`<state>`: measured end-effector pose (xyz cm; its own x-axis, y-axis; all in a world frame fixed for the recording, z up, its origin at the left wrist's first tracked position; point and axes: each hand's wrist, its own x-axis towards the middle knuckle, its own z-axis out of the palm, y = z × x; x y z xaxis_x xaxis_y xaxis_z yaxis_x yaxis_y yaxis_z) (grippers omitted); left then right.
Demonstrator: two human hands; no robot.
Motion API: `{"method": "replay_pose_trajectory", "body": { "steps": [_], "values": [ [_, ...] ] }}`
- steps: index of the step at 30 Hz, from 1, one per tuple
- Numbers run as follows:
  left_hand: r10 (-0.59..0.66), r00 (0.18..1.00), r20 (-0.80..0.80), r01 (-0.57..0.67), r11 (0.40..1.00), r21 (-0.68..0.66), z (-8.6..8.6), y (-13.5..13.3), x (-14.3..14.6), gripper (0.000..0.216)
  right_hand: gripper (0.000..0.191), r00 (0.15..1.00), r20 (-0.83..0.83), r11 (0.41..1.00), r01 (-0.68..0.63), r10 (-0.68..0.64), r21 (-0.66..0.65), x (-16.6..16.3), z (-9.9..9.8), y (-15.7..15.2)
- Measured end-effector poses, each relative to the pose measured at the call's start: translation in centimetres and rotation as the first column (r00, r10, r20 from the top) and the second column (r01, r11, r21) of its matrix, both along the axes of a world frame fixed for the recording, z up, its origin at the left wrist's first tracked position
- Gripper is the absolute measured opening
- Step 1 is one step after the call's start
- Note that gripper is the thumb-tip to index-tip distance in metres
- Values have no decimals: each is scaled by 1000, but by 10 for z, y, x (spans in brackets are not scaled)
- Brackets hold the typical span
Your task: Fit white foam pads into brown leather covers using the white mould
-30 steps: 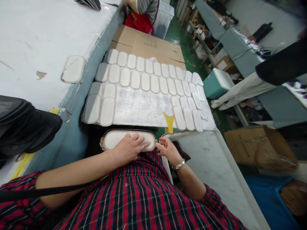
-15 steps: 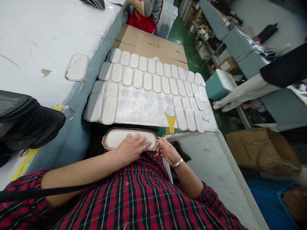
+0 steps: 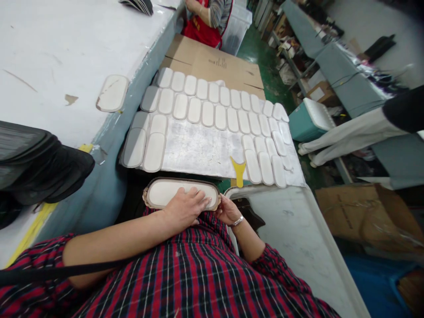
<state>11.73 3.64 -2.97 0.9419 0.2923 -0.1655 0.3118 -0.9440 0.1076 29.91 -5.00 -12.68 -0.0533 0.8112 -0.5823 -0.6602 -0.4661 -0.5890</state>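
A long white oval pad with a brown rim lies across my lap at the table's near edge. My left hand rests flat on top of it, fingers stretched toward its right end. My right hand curls round that right end, fingers pinching the brown rim. Beyond lies a white board lined with several rows of similar white oval pads. A yellow scraper lies on the board's near edge.
A single pad lies on the white table at left, with dark stacked pieces near it. Flat cardboard lies beyond the board; another person in red stands there. A white tray sits at my right.
My right hand has closed in from beside the pad onto its right end. The view has shifted slightly; the left hand stays on the pad.
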Motion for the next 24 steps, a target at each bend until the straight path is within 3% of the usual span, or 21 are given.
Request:
{"method": "replay_pose_trajectory", "body": {
  "steps": [5,10,13,15,17,18,20,21,22,23,24],
  "values": [
    [26,1000,-8,-26,1000,-6,1,0,-3,75,41,994,77,995,-80,76,55,2,8,9],
    [31,999,24,-29,998,-47,0,0,-2,82,38,924,341,979,-198,172,43,8,26,17],
    [75,994,84,-59,983,-176,6,2,-7,82,39,862,445,964,-266,242,-10,12,32,18],
    [169,970,177,-88,917,-389,11,9,-20,82,39,834,484,958,-284,264,-31,12,34,18],
    [387,872,301,-100,742,-663,12,22,-44,76,38,827,494,956,-291,267,-31,12,35,17],
    [550,763,340,-103,622,-776,10,30,-59,67,38,830,492,957,-288,263,-26,11,35,17],
    [855,425,297,-90,366,-926,0,45,-91,35,39,842,477,961,-275,251,-19,9,37,17],
    [943,253,216,-76,242,-967,-7,52,-106,22,39,852,462,963,-268,245,-16,8,38,17],
    [983,154,100,-41,107,-993,-17,57,-119,20,39,864,441,965,-263,242,-13,7,39,17],
    [986,162,-36,4,-37,-999,-28,60,-129,23,39,878,413,965,-261,242,-11,7,40,17],
    [975,197,-105,20,-111,-994,-39,61,-135,26,38,892,381,966,-259,243,-9,6,41,16]
  ]
}}
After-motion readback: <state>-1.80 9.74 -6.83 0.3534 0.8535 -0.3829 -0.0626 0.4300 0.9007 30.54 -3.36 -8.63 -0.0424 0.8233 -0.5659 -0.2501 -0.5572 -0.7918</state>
